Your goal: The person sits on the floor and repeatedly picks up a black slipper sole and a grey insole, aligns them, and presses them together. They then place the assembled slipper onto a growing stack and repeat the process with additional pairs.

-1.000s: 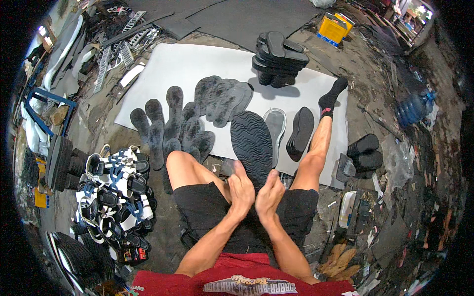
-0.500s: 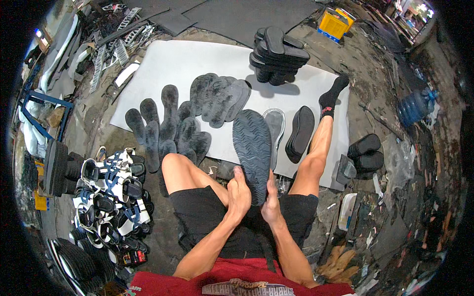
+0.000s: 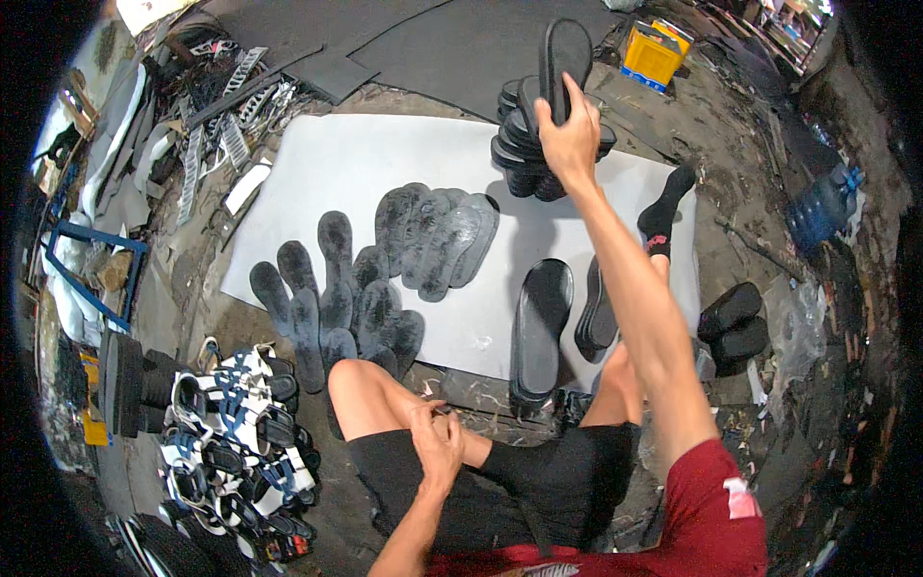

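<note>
My right hand (image 3: 572,139), arm stretched far forward, grips a black shoe sole (image 3: 565,50) above a stack of dark soles (image 3: 519,144). Its fingers and thumb are at the sole's near end. My left hand (image 3: 438,444) rests by my bent knee with fingers curled; what they hold, if anything, cannot be made out. In front of my lap another black sole (image 3: 543,322) lies at the near edge of the white sheet (image 3: 317,173). A small pile of soles (image 3: 598,313) sits just right of it, partly behind my right arm.
Several grey insoles (image 3: 375,279) spread over the sheet's left part. White and navy sandals (image 3: 236,442) are heaped at my left. Two dark soles (image 3: 734,320) lie right of the sheet. Beyond stand a yellow container (image 3: 656,55) and a blue plastic bottle (image 3: 822,213).
The sole held in both hands is no longer in them; a sole now lies before my lap. My right hand has reached forward to the stack and grips a sole; my left has dropped by the knee.
</note>
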Tool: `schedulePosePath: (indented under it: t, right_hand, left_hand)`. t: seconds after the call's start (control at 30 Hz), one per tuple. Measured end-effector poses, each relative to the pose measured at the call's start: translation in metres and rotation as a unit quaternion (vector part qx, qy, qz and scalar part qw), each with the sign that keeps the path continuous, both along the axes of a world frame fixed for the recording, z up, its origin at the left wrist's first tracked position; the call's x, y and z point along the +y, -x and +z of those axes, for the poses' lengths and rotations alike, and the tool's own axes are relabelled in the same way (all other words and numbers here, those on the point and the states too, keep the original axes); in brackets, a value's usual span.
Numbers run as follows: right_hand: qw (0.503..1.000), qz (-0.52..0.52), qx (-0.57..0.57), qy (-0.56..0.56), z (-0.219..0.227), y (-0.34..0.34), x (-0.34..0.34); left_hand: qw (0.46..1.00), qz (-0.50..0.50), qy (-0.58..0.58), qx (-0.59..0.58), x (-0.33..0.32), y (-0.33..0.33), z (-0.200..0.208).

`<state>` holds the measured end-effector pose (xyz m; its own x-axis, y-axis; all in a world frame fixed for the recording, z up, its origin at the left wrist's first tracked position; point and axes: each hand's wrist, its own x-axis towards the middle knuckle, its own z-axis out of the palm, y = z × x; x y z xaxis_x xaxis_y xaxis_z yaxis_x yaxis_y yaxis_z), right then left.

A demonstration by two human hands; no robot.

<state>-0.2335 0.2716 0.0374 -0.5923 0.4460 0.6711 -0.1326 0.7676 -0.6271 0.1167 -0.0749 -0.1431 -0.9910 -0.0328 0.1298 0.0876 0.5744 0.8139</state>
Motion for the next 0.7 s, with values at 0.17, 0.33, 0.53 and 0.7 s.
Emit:
schedulePosePath:
  t: [0.17,0.33,0.53,0.7]
  right_hand:
    - [0.958,-0.060,-0.277,-0.051,-0.036,0.073,0.026]
    - [0.994,-0.017,-0.087,-0.068,-0.091,0.026,0.046]
    - [0.933,-0.128,-0.332,-0.050,-0.189,-0.203,0.045]
    - [0.878,-0.137,-0.458,0.027,-0.215,-0.283,0.019]
  left_hand:
    - [0.999,0.015,0.031,0.008,0.003,0.013,-0.007]
    - [0.999,0.033,-0.014,-0.027,0.007,0.013,-0.012]
    - [0.999,0.020,-0.012,-0.041,0.004,0.012,-0.012]
    - [0.999,0.016,-0.014,-0.039,0.005,0.013,-0.016]
